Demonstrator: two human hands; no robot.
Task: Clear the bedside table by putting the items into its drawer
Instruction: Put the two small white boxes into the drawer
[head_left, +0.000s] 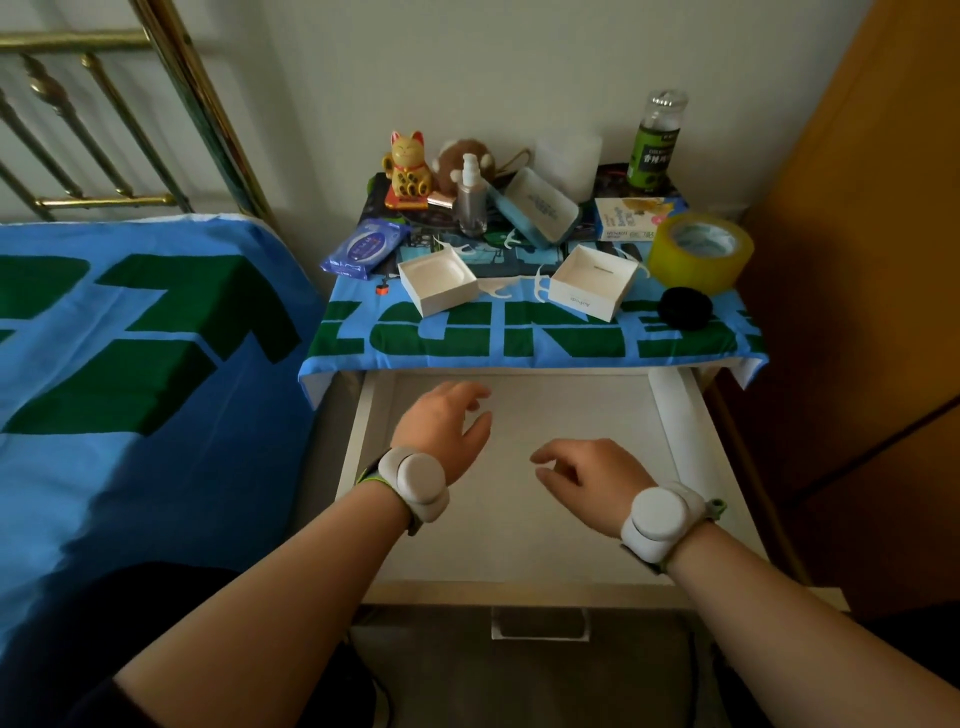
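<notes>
The drawer (524, 540) stands pulled out, with its handle (540, 623) at the near edge. Both hands hover above the drawer interior and hold nothing. The left hand (447, 421) is at 10 o'clock of the drawer, fingers relaxed and slightly spread. The right hand (582, 473) is at 3 o'clock of the left hand, fingers loosely curled. Each wrist carries a white band (415, 475). The bed (130, 338) lies at 9 o'clock of the drawer. The worktop (519, 249) is at 12 o'clock of the drawer, under a blue-and-green cloth (467, 338). All items rest on the cloth. Front row: white box (439, 280) at 7 o'clock, second white box (592, 283) at 5 o'clock, black disc (684, 307) at 4 o'clock. Floss picks (498, 288) lie between the boxes. Middle row: wipes pack (363, 247) at 9 o'clock, spray bottle (471, 200) upright, blue case (537, 210) tilted, tape roll (698, 252) at 3 o'clock, carton (631, 218) just beside the tape roll. Back row: cat figure (408, 169) at 11 o'clock, brown plush (467, 156) beside it, green bottle (654, 140) at 1 o'clock. The headboard (104, 104) stands at 10 o'clock of the worktop.
</notes>
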